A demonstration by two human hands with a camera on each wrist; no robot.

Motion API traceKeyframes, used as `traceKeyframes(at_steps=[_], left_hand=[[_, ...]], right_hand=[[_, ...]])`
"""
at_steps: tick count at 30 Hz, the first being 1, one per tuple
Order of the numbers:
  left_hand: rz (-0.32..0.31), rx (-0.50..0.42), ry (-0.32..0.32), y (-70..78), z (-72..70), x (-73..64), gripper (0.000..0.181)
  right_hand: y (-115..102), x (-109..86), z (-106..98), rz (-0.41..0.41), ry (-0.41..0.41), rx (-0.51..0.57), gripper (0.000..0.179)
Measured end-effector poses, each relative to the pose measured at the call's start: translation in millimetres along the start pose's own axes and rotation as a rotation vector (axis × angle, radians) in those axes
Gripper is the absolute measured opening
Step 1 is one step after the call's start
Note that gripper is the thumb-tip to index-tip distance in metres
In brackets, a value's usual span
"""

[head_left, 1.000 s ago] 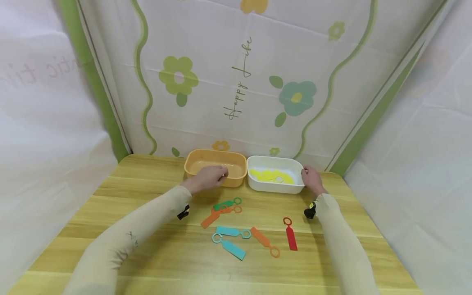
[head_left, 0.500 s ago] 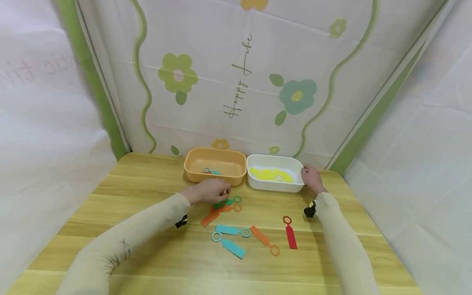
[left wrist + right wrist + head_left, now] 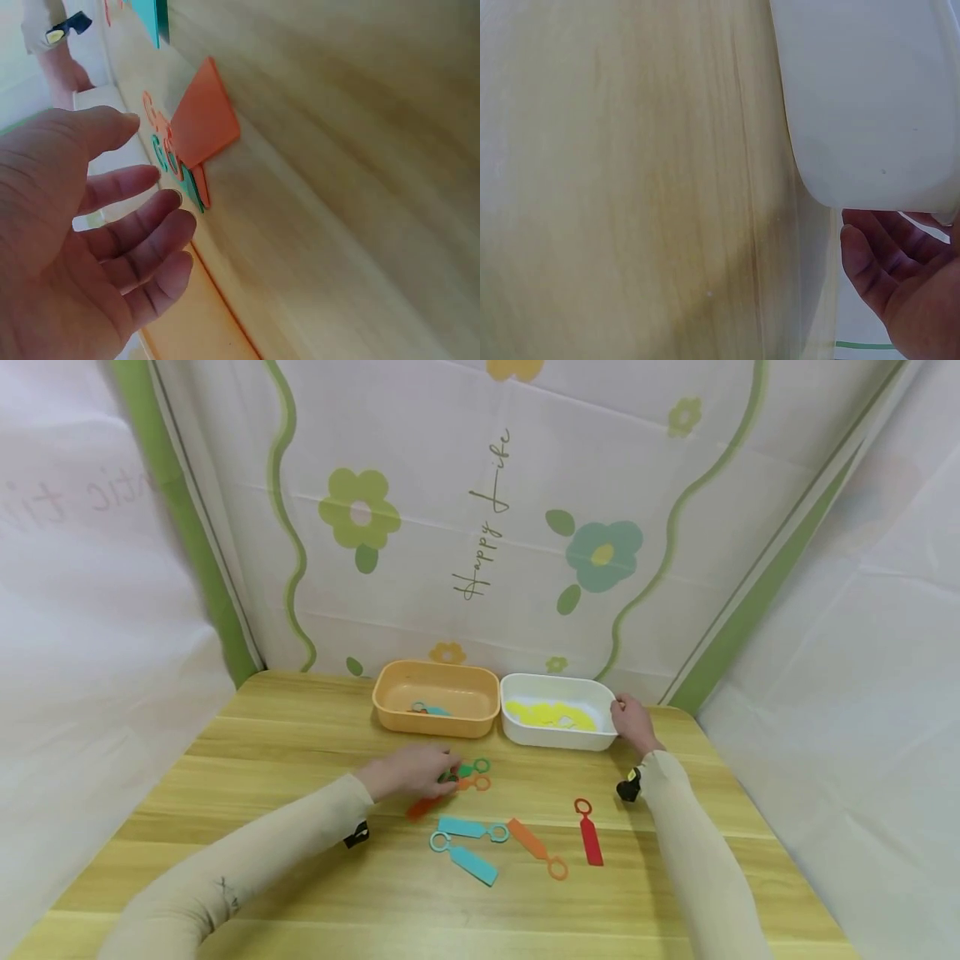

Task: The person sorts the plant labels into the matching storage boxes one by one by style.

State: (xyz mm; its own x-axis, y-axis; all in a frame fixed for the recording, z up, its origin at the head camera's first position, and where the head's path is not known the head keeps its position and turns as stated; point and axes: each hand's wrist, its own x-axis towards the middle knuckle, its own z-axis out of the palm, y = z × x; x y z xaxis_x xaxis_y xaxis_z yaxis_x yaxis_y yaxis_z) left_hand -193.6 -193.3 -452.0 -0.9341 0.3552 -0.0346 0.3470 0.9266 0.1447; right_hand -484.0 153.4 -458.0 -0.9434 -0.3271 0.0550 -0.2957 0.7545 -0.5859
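Observation:
In the head view my left hand (image 3: 412,770) hovers at a small cluster of flat ring-ended plastic tags in front of the orange bin (image 3: 435,727). Its fingers are loosely bent and apart from the thumb, with nothing between them in the left wrist view. A green tag (image 3: 482,766) and orange tags (image 3: 206,116) overlap there, partly hidden by the hand in the head view. My right hand (image 3: 633,724) grips the right end of a white bin (image 3: 555,739), thumb at the rim. Flat yellow pieces (image 3: 551,713) lie inside that bin.
Nearer on the wooden table (image 3: 315,893) lie two light blue tags (image 3: 474,865), an orange tag (image 3: 528,840) and a red tag (image 3: 592,839). Inside the orange bin are a blue tag (image 3: 437,711) and something reddish. A printed curtain (image 3: 450,485) stands behind both bins.
My left hand has moved from over the orange bin back toward me, down to the green and orange tags. My right hand has stayed on the white bin.

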Motion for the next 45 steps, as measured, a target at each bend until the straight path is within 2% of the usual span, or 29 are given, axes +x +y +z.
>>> traceKeyframes(at_steps=[5, 10, 19, 28, 33, 37, 39, 42, 45], left_hand=[[-0.008, 0.044, 0.012, 1.4, 3.5, -11.6, 0.023], [-0.040, 0.094, -0.021, 6.0, 3.3, -19.3, 0.029], [-0.104, 0.026, -0.083, 12.1, -2.6, -22.6, 0.024], [-0.066, -0.001, -0.053, 12.3, -2.5, -23.2, 0.024], [-0.062, -0.063, -0.050, 13.2, -3.2, -21.6, 0.015], [-0.046, -0.151, -0.009, 11.8, -6.4, -16.9, 0.011], [-0.032, -0.173, 0.032, 10.2, -9.9, -13.7, 0.012], [0.003, -0.158, 0.106, 7.6, -17.8, -9.0, 0.013], [0.021, -0.112, 0.151, 4.3, -26.8, -5.6, 0.011]], right_hand=[[-1, 0.0, 0, -0.009, 0.003, 0.002, 0.049], [-1, -0.4, 0, -0.015, 0.006, 0.000, 0.049], [-4, -2.1, -2, -0.020, 0.014, -0.007, 0.048], [-3, -3.7, -1, -0.017, 0.017, -0.005, 0.048], [-1, -4.6, 1, -0.017, 0.015, -0.011, 0.047], [-1, -5.9, 1, -0.021, 0.014, -0.009, 0.048], [-2, -6.2, 1, -0.024, 0.016, -0.011, 0.048], [-3, -6.1, 0, -0.021, 0.019, -0.015, 0.048], [-4, -6.5, 0, -0.020, 0.025, -0.018, 0.048]])
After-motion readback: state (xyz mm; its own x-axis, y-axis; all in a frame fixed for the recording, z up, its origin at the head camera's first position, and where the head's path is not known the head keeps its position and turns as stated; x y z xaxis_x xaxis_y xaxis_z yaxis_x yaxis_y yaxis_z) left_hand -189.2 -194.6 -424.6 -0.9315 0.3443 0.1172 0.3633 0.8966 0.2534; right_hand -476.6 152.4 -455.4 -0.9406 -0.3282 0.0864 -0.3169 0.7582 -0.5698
